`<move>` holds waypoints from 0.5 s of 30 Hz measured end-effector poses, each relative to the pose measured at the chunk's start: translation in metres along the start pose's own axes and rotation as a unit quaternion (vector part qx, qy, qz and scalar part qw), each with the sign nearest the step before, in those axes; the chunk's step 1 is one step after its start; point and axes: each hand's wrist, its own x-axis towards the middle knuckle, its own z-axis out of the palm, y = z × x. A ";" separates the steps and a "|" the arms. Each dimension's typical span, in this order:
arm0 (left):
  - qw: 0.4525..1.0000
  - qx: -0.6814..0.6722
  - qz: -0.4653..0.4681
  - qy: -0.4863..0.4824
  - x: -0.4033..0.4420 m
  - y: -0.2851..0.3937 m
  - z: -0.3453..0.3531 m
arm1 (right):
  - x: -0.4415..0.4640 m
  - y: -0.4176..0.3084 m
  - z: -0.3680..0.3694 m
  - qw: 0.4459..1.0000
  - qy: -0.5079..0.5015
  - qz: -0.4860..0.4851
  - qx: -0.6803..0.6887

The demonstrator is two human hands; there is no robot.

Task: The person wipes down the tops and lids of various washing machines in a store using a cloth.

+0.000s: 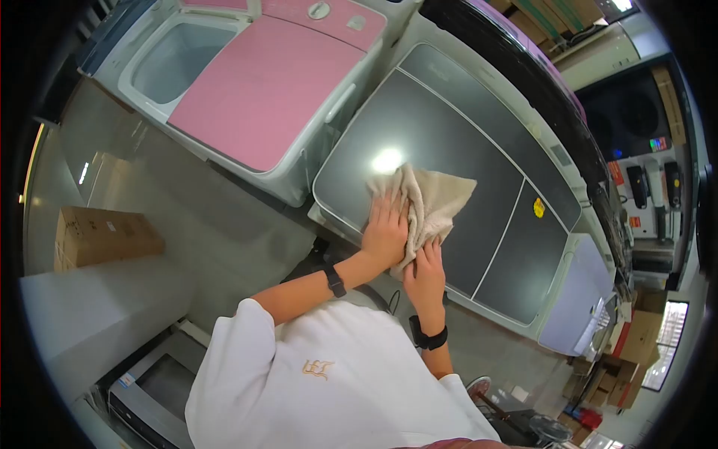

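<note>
A beige cloth (441, 198) lies bunched on the dark grey top (464, 142) of a white-edged machine, near its front edge. My left hand (387, 230) presses on the cloth's left part, its fingers stretched out and pointing away from me. To the right and slightly nearer to me, my right hand (425, 273) rests with extended fingertips on the cloth's lower edge. A yellow sticker (538, 207) is on the right part of the dark top.
Left of the dark top stands a pink-topped washing machine (269, 90) with an open tub (176, 60). A cardboard box (108, 238) is at the far left. Beyond the right end sits a lilac-topped machine (580, 299), with more boxes (639, 337) behind.
</note>
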 end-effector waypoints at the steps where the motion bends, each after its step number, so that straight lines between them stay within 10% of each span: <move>1: 1.000 -0.004 0.011 0.012 0.000 -0.002 -0.002 | -0.001 0.000 0.002 1.000 -0.002 0.006 -0.006; 15: 0.984 -0.115 0.083 0.107 -0.008 -0.181 -0.127 | 0.112 -0.153 0.089 0.991 0.015 -0.071 0.114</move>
